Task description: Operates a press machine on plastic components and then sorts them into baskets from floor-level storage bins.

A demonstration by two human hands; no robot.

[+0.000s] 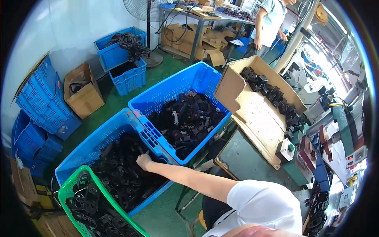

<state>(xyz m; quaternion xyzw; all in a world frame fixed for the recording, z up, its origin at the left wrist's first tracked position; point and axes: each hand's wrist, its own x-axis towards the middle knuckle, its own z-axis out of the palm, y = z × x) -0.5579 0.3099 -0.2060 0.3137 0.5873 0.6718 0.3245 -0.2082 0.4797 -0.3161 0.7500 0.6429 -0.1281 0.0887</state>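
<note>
My left hand (144,162) reaches far out to the left into the near blue crate (92,144). The crate is heaped with black plastic parts (122,173). My fingers are curled down on one black part at the crate's right wall, beside the divider between the two crates. A second blue crate (173,85) just beyond it holds more black parts (187,118). A green basket (73,183) of flat black parts overlaps the near crate's front corner. My right hand is out of the picture.
An open cardboard box (256,114) with black parts lies on the bench to the right, beside a green machine (300,158) with buttons. Stacked blue crates (41,102), a cardboard box (83,94) and a fan stand (152,59) line the green floor. Another person (268,23) stands at a far table.
</note>
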